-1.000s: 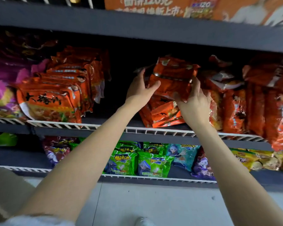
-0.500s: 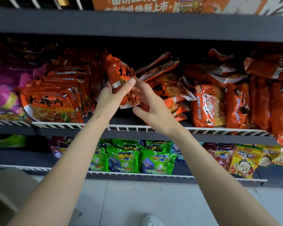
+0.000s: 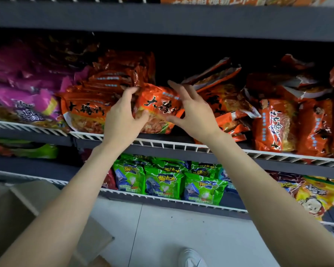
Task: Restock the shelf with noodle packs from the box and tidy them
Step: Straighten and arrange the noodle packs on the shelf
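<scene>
An orange noodle pack point(image 3: 160, 107) sits on the middle shelf point(image 3: 181, 146), just right of a neat stack of the same orange packs point(image 3: 87, 106). My left hand point(image 3: 121, 116) pinches the pack's left edge, thumb on the front and fingers curled over the top corner. My right hand point(image 3: 193, 112) is at the pack's right edge with fingers spread and straight, the thumb touching the wrapper. More orange packs point(image 3: 222, 93) lie jumbled to the right. Beyond them, others point(image 3: 276, 124) stand upright. The cardboard box point(image 3: 25, 212) is at the lower left; its inside is hidden.
Purple packs point(image 3: 23, 97) fill the shelf's left end. The lower shelf holds green snack bags point(image 3: 162, 182) and yellow ones point(image 3: 320, 195). A dark shelf board point(image 3: 162, 18) runs overhead. Below are the white floor and a white shoe point(image 3: 191, 257).
The pack, held tilted between both hands, now sits front-facing beside the left stack. My right hand has opened and loosened from it. The view shifted left.
</scene>
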`<state>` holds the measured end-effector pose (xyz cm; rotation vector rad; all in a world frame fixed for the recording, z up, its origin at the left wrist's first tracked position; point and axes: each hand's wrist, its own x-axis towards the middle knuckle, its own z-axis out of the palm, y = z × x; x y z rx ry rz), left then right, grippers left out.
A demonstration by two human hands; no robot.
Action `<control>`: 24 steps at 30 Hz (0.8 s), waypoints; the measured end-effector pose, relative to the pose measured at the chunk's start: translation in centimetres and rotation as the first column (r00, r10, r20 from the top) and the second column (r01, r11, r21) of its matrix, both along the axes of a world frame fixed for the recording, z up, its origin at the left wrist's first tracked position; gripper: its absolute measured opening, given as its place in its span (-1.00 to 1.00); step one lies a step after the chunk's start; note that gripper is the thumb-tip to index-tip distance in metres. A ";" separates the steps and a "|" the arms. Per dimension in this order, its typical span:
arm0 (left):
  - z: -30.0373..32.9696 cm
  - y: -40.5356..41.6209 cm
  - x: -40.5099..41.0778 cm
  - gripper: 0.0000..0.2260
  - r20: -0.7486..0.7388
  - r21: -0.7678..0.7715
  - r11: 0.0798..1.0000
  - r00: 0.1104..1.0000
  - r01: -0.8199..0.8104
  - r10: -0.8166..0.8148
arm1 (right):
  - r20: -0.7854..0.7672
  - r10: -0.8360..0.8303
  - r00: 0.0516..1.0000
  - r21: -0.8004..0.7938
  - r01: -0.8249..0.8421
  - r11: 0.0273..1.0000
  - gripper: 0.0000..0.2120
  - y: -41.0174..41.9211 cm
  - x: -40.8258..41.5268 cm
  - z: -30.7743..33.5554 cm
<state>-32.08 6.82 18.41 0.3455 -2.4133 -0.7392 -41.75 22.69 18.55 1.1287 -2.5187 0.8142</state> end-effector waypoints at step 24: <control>-2.5 -8.5 -3.3 -0.70 -0.234 -0.502 0.853 0.972 -0.138 0.020 | -0.493 -0.191 0.849 0.334 0.387 0.859 -0.56 -8.6 -8.1 -0.4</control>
